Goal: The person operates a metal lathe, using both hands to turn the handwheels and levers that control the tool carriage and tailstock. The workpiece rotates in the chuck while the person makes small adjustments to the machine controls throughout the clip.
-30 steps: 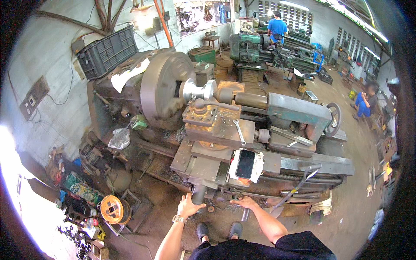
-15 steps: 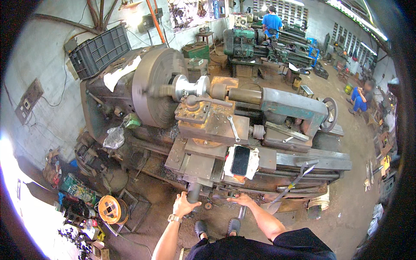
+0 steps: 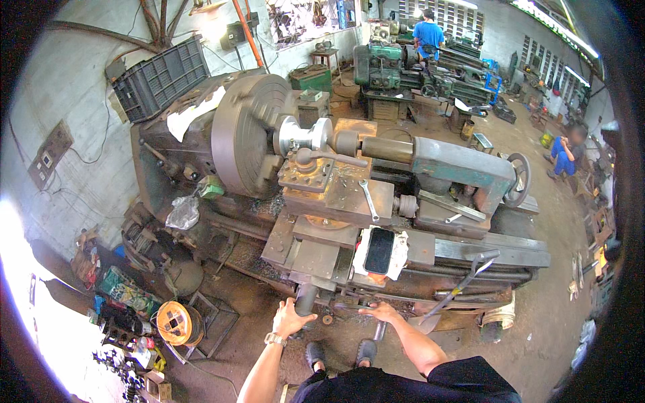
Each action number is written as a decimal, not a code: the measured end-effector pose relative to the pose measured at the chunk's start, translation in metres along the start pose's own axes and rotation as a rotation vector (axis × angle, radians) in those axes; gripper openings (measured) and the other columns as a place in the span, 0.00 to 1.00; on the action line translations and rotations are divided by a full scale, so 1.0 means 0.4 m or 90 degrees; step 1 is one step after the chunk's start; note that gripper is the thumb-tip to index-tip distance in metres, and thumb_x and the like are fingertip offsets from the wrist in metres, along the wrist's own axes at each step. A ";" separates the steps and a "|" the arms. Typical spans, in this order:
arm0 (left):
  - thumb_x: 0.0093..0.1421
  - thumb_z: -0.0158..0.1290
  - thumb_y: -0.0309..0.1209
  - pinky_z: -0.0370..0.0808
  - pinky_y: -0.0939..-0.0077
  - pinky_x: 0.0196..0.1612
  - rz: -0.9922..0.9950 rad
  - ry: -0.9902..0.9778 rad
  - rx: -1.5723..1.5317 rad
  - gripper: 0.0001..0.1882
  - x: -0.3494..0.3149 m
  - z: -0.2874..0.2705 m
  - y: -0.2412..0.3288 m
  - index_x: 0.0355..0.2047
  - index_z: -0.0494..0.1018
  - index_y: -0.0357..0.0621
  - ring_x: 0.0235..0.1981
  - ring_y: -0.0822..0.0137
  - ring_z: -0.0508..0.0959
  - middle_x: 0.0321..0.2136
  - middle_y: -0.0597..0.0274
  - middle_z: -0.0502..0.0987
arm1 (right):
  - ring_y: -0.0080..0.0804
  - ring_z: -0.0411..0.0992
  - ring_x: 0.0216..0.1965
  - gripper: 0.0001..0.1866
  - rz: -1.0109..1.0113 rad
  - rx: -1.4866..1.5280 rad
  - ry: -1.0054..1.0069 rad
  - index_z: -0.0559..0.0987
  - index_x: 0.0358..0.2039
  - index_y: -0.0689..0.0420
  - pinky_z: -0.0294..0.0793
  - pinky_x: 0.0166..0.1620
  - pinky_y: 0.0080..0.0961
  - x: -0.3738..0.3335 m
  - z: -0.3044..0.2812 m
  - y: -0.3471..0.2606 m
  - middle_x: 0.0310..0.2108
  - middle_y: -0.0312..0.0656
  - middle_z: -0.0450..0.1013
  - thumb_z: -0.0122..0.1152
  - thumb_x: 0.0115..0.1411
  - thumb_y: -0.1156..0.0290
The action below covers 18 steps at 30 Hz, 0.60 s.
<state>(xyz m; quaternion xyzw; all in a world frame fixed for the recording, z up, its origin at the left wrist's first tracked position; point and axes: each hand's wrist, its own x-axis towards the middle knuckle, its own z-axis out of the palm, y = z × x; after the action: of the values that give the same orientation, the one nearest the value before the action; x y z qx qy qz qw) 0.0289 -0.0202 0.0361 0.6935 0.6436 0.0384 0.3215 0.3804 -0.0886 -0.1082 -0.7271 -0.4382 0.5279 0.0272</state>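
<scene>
My left hand (image 3: 291, 318), with a watch at its wrist, is closed round a grey cylindrical handle (image 3: 306, 299) on the front of a large metal lathe. Fingers closed, my right hand (image 3: 381, 311) is at the carriage front, beside a dark bar (image 3: 353, 303); what it grips is hidden. Above them sits the tool post (image 3: 309, 173) with its clamping lever. Behind it a shiny spool-shaped metal workpiece (image 3: 302, 134) is held between the blurred, spinning chuck (image 3: 248, 134) and the tailstock (image 3: 457, 164).
A wrench (image 3: 369, 201) and a phone (image 3: 379, 251) on a white cloth lie on the carriage. A shovel-like tool (image 3: 463, 285) leans at the right. A cable reel (image 3: 176, 322) stands at lower left. One person (image 3: 428, 35) stands at a far machine; another (image 3: 564, 151) sits at right.
The view has shifted slightly, so the scene sits a little further right. Both hands keep their places on the lathe, and the chuck is blurred in both frames.
</scene>
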 end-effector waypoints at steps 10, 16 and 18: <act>0.41 0.69 0.65 0.73 0.51 0.59 -0.003 -0.005 0.015 0.57 0.002 -0.001 0.002 0.60 0.65 0.35 0.56 0.39 0.74 0.56 0.34 0.71 | 0.51 0.73 0.60 0.63 -0.049 0.046 0.065 0.78 0.57 0.64 0.68 0.63 0.36 0.027 0.026 0.043 0.53 0.60 0.76 0.64 0.36 0.17; 0.41 0.69 0.66 0.73 0.51 0.59 0.005 -0.007 0.016 0.57 0.006 0.002 -0.005 0.60 0.65 0.36 0.56 0.39 0.74 0.55 0.35 0.71 | 0.51 0.73 0.60 0.64 -0.045 0.051 0.024 0.78 0.57 0.65 0.68 0.65 0.36 0.029 0.017 0.046 0.55 0.61 0.75 0.65 0.36 0.18; 0.41 0.69 0.66 0.73 0.51 0.59 0.006 -0.003 0.030 0.57 0.006 0.003 -0.006 0.60 0.65 0.35 0.56 0.39 0.74 0.54 0.35 0.71 | 0.51 0.73 0.60 0.64 -0.044 0.044 0.012 0.78 0.57 0.64 0.68 0.65 0.36 0.029 0.013 0.046 0.55 0.61 0.75 0.65 0.36 0.18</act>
<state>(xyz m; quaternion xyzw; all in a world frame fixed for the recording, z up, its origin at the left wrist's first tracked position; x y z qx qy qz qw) 0.0279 -0.0184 0.0331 0.7039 0.6402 0.0229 0.3068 0.3881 -0.0942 -0.1284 -0.7152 -0.4438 0.5347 0.0747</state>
